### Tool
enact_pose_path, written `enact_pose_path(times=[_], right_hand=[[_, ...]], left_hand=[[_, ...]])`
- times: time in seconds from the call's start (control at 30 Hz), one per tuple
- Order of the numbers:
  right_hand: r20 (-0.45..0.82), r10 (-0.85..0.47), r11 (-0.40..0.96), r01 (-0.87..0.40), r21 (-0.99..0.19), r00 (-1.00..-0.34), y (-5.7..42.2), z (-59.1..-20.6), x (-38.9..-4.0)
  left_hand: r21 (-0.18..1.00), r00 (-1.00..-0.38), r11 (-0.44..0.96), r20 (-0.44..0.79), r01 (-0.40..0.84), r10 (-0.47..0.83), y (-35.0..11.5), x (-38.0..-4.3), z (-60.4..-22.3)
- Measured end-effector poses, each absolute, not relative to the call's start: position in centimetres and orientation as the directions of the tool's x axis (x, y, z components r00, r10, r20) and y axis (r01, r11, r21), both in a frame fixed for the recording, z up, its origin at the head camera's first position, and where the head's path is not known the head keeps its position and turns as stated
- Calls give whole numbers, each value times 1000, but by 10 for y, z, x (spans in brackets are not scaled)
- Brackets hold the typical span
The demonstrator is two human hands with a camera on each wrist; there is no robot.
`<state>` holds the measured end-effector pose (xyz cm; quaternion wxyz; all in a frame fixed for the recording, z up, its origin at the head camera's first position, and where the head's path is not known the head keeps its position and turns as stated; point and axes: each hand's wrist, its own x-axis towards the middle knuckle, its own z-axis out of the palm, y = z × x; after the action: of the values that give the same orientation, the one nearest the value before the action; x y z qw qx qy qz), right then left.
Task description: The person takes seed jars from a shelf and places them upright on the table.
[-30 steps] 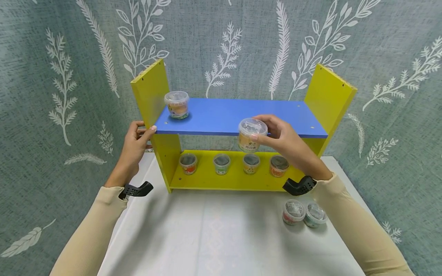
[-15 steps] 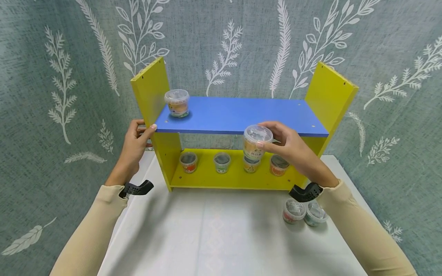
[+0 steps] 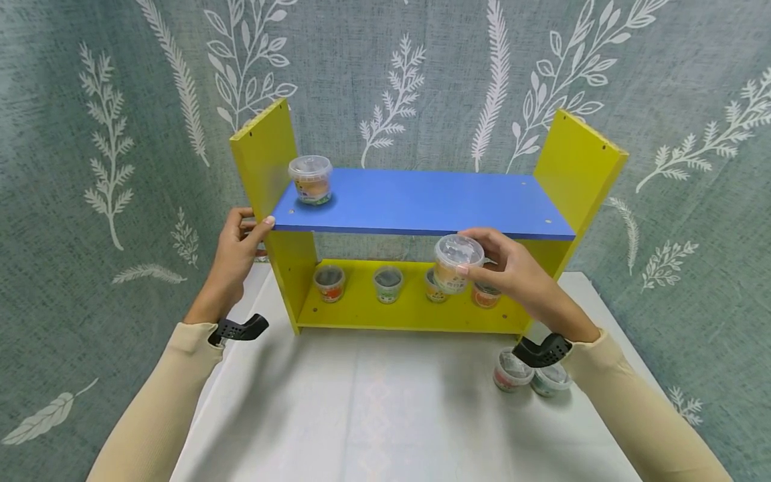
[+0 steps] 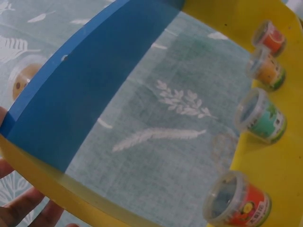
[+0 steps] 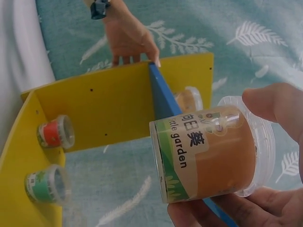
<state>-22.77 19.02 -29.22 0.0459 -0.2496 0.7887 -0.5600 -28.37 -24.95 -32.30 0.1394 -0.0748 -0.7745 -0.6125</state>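
My right hand [image 3: 512,264] grips a clear-lidded plastic tub [image 3: 456,263] with an orange label, held in front of the blue shelf's [image 3: 415,201] front edge. The right wrist view shows that tub [image 5: 208,151] close up, with "little garden" on its label. My left hand [image 3: 241,248] holds the yellow left side panel [image 3: 265,161], thumb on the blue shelf's corner. A similar tub [image 3: 311,179] stands at the left end of the blue shelf. Below, on the yellow bottom shelf [image 3: 361,318], stands a row of several small tubs [image 3: 388,284]; the held tub partly covers two.
Two more tubs, one red-labelled [image 3: 512,370] and one green-labelled [image 3: 551,379], stand on the white table [image 3: 361,402] at the right, partly behind my right wrist. A yellow right side panel [image 3: 581,164] rises at the other end. A leaf-patterned cloth [image 3: 415,80] hangs behind.
My right hand has moved down and to the right with the tub, which now overlaps the tubs on the bottom shelf in view. The left hand keeps its place on the panel.
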Motion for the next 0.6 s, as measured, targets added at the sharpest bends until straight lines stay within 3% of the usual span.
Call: enact_pose_path(times=[0.6], right_hand=[[148,-440,200,-257,-945,-886,207,-331,-219]], left_hand=[[925,-949,253,308,282,-68,-248,-283,-322]])
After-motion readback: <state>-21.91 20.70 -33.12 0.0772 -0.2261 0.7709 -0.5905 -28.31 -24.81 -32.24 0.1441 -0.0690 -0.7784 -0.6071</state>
